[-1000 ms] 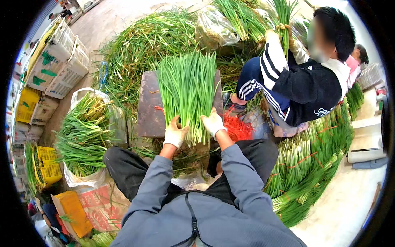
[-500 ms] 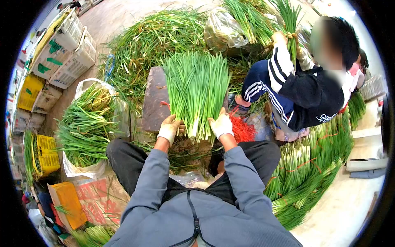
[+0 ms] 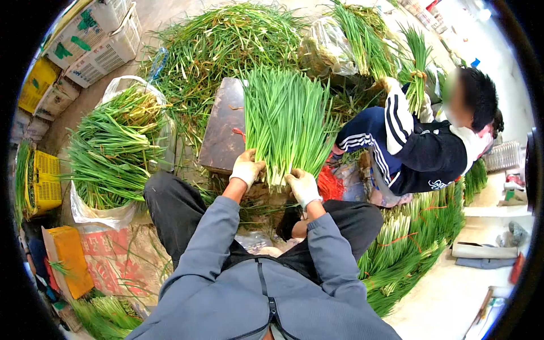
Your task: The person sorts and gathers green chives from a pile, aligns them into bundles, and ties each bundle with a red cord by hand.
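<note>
A wide bunch of green leafy stalks [image 3: 286, 122] lies over a dark board [image 3: 222, 130], its pale ends toward me. My left hand [image 3: 247, 169], in a white glove, is closed on the left side of the pale ends. At their right side my right hand [image 3: 303, 187], also gloved, pinches the stalk ends. A red tie [image 3: 238, 134] rests on the board left of the bunch. Red strings [image 3: 330, 185] lie in a heap just beyond my right hand.
A co-worker [image 3: 433, 141] sits at the right holding another bunch. Tied bunches [image 3: 405, 238] line the right side. Loose stalks [image 3: 226, 51] are piled behind the board. A full white bag [image 3: 93, 214], a yellow crate [image 3: 48, 178] and white crates [image 3: 105, 56] stand left.
The view has turned, so the surroundings shift. The bunch has spread wider than in the oldest frame, and both hands remain at its pale ends.
</note>
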`<state>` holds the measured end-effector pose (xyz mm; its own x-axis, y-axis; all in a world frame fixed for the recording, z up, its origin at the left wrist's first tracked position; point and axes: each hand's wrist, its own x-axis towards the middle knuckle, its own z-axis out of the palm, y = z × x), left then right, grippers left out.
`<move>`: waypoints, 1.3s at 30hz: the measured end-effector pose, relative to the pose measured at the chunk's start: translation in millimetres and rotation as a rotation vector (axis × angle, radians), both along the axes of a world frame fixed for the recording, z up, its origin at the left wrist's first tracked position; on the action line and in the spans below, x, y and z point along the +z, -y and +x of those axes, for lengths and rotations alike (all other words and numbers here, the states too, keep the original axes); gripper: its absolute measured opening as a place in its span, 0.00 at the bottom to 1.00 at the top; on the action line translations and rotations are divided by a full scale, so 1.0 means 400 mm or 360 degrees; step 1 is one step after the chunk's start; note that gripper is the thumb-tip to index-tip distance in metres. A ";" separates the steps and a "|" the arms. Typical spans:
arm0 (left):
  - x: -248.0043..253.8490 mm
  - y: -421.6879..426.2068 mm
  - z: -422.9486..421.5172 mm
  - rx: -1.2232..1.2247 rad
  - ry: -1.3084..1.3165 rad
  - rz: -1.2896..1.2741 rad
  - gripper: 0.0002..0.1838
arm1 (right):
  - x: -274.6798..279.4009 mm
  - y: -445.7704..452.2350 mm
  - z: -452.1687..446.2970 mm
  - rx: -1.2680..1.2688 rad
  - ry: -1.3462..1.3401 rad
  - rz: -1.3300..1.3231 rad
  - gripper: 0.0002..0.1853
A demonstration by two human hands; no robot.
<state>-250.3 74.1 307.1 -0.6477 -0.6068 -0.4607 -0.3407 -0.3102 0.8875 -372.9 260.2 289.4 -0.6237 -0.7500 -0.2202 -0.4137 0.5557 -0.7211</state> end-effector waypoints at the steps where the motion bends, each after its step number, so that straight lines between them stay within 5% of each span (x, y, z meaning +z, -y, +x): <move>1: 0.019 0.001 0.008 -0.0113 0.0121 -0.0273 0.35 | -0.011 -0.010 -0.005 0.0081 -0.0041 0.0000 0.21; 4: -0.109 0.000 -0.007 -0.0036 0.0118 -0.0375 0.34 | 0.101 0.028 0.057 -0.0116 -0.0616 0.0166 0.24; 6: -0.060 0.000 0.000 -0.0043 0.0152 -0.0418 0.35 | 0.138 0.045 0.080 -0.0268 -0.0758 -0.0043 0.27; 10: 0.002 -0.006 0.000 -0.0033 0.0322 -0.0851 0.33 | 0.216 0.071 0.130 0.0079 -0.0619 0.0454 0.26; 14: 0.070 -0.015 -0.026 -0.0017 0.0444 -0.1289 0.28 | 0.127 0.057 0.117 0.0113 -0.0757 0.0487 0.21; 18: 0.080 0.040 -0.140 -0.0525 -0.0211 -0.1822 0.22 | 0.094 0.045 0.091 0.0196 -0.0735 0.0540 0.15; 20: 0.081 0.063 -0.195 -0.0898 -0.0179 -0.1919 0.20 | 0.091 0.032 0.091 0.0210 -0.0803 0.0385 0.07; 22: 0.065 0.096 -0.243 -0.1389 0.0128 -0.1830 0.20 | 0.168 0.006 0.112 0.0272 -0.0285 0.0277 0.11; 26: 0.001 0.116 -0.256 -0.1438 0.0050 -0.1788 0.22 | 0.357 -0.037 0.155 0.1014 0.0892 -0.0062 0.11; 28: -0.007 0.119 -0.257 -0.1442 0.0018 -0.1740 0.22 | 0.354 -0.049 0.156 0.0741 0.0599 -0.0074 0.08; 30: -0.014 0.116 -0.257 -0.1377 -0.0034 -0.1754 0.22 | 0.340 -0.008 0.118 0.0060 0.0810 0.0228 0.08; 32: -0.007 0.117 -0.253 -0.1381 0.0004 -0.1698 0.22 | 0.233 0.023 0.109 -0.0124 0.0161 -0.0027 0.10; 34: -0.010 0.118 -0.248 -0.1384 -0.0042 -0.1728 0.22 | 0.199 0.039 0.133 0.0015 -0.0332 -0.0008 0.13; 39: -0.013 0.112 -0.247 -0.1350 -0.0068 -0.1726 0.22 | 0.132 0.076 0.171 0.0123 -0.0289 0.0732 0.19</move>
